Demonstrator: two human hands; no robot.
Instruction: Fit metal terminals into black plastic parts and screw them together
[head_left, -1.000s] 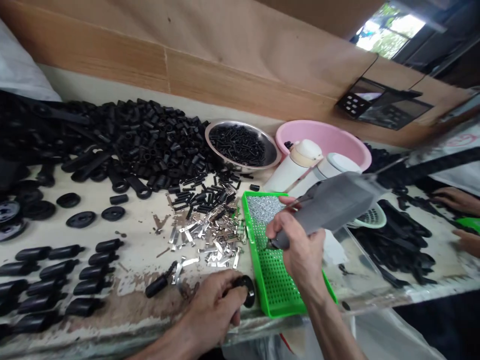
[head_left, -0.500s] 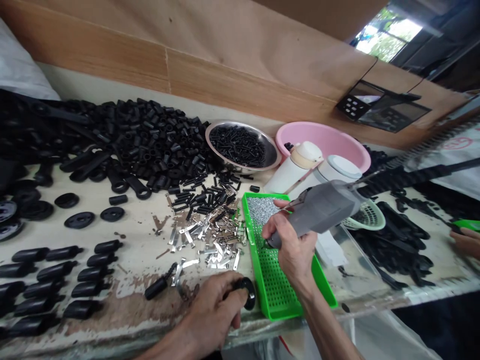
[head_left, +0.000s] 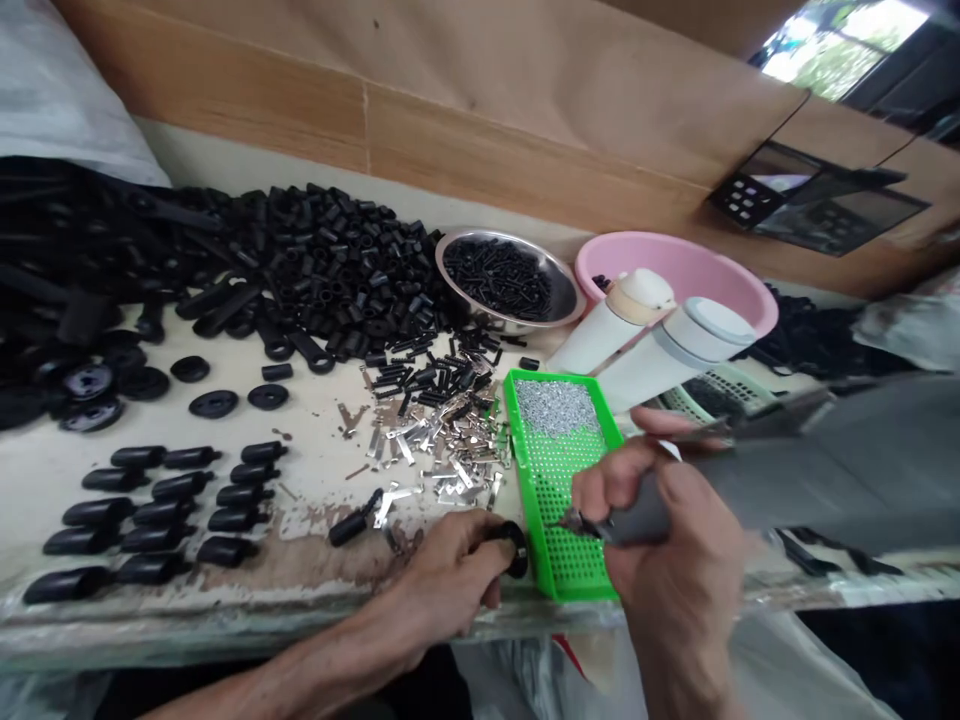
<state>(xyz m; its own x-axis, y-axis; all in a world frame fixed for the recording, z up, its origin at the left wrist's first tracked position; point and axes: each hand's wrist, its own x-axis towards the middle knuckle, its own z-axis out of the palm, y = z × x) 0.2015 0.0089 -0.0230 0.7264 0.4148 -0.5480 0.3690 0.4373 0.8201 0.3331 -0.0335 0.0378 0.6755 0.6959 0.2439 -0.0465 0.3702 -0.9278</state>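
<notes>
My left hand (head_left: 448, 582) is closed around a black round part (head_left: 516, 548) at the front edge of the worn table (head_left: 315, 520). Gripped in my right hand (head_left: 667, 540) is a grey power screwdriver (head_left: 810, 478), its tip low over the near end of a green perforated tray (head_left: 559, 520). At the tray's far end lies a heap of small silver screws (head_left: 556, 406). Shiny metal clips (head_left: 435, 455) are scattered just left of the tray.
A large pile of black plastic parts (head_left: 285, 270) covers the back left. Black cylinders (head_left: 150, 510) lie in rows at front left. Behind the tray stand a steel bowl (head_left: 510, 275), a pink basin (head_left: 675, 270) and two white bottles (head_left: 637, 330).
My right hand with the screwdriver has come nearer and lower, its tip moving from mid-tray to the tray's near end. The view has shifted left. My left hand keeps its grip on the black part.
</notes>
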